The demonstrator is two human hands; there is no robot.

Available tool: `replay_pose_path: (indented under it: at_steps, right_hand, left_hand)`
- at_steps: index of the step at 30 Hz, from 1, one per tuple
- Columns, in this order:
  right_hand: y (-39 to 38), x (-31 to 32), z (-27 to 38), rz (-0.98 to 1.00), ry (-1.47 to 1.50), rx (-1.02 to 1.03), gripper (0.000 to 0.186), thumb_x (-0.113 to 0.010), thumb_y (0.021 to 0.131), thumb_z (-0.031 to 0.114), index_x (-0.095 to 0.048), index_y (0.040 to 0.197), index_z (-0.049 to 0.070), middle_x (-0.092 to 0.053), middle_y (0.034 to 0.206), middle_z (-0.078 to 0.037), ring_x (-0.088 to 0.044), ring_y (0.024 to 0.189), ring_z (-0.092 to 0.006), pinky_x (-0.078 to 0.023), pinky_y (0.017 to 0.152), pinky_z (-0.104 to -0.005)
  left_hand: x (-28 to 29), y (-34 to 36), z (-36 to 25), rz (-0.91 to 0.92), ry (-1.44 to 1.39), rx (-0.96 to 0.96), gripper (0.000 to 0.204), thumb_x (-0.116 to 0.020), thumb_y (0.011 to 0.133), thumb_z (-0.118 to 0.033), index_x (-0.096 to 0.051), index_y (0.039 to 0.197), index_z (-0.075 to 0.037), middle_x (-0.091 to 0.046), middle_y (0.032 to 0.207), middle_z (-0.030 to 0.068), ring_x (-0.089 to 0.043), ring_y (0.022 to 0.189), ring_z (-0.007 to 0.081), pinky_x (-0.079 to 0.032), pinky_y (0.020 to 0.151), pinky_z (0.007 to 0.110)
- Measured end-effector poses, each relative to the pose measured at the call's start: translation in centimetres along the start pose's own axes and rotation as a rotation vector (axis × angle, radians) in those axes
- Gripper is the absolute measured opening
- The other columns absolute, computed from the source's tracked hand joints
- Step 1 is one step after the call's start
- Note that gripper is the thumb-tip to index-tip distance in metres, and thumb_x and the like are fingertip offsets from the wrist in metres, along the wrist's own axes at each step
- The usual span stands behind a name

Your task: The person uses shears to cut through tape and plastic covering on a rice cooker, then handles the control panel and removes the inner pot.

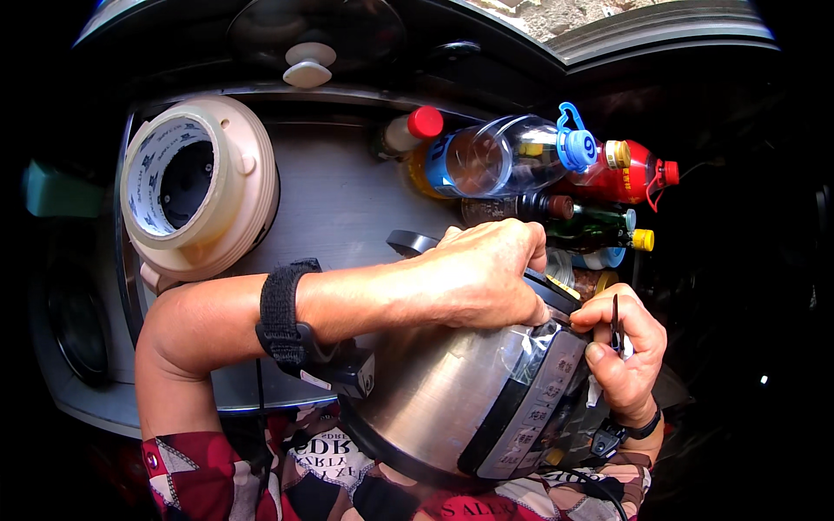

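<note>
Your left hand (486, 273) lay curled over the top rim of the steel cooker (456, 391), gripping it, with the cooker tilted on its side under that hand at the near edge of the table (339, 200). Your right hand (621, 347) was closed, pinching a thin black tool (615, 321) against the cooker's control panel.

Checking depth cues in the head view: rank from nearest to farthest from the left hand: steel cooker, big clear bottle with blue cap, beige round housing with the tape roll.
1. Steel cooker: directly under the left hand, which rests on its top edge.
2. Clear bottle with blue cap: lying just beyond the hand, up and slightly right.
3. Beige round housing: far off to the left on the grey counter.
</note>
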State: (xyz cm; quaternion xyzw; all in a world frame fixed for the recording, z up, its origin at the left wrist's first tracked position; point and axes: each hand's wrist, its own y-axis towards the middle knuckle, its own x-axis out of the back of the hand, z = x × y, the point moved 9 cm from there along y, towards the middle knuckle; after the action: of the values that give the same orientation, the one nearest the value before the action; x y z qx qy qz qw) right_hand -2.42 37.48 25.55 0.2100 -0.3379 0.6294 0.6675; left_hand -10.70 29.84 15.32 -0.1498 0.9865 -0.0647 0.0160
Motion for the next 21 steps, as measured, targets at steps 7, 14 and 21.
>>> replay_pose_path:
  at_steps: [7,14,21]
  right_hand:
    - [0.6,-0.8,1.4,0.08,-0.142,0.168,0.037,-0.062,0.061,0.004,-0.068,0.097,-0.004,-0.061,0.082,-0.011,-0.057,0.075,-0.0214,-0.046,0.068,-0.0304]
    - [0.9,-1.4,2.2,0.176,-0.226,0.167,0.044,-0.062,0.06,0.002,-0.068,0.103,-0.002,-0.06,0.084,-0.011,-0.058,0.074,-0.0228,-0.047,0.067,-0.0316]
    - [0.7,-2.3,3.0,0.171,-0.403,0.218,0.039,-0.065,0.062,0.004,-0.066,0.101,0.0,-0.058,0.087,-0.013,-0.059,0.072,-0.0258,-0.05,0.063,-0.0314]
  left_hand:
    - [-0.1,-0.3,-0.3,-0.033,0.027,0.02,0.049,-0.069,0.074,-0.025,-0.056,0.108,0.007,-0.064,0.099,0.0269,-0.065,0.093,0.036,-0.05,0.082,0.043]
    - [-0.3,-1.3,-0.7,-0.194,0.13,-0.179,0.048,-0.069,0.076,-0.027,-0.055,0.11,0.004,-0.061,0.095,0.0253,-0.057,0.097,0.0381,-0.044,0.086,0.046]
    - [-0.4,-1.2,0.2,-0.128,0.047,-0.236,0.036,-0.062,0.087,-0.016,-0.053,0.118,0.001,-0.06,0.103,0.0224,-0.056,0.103,0.0367,-0.043,0.089,0.045]
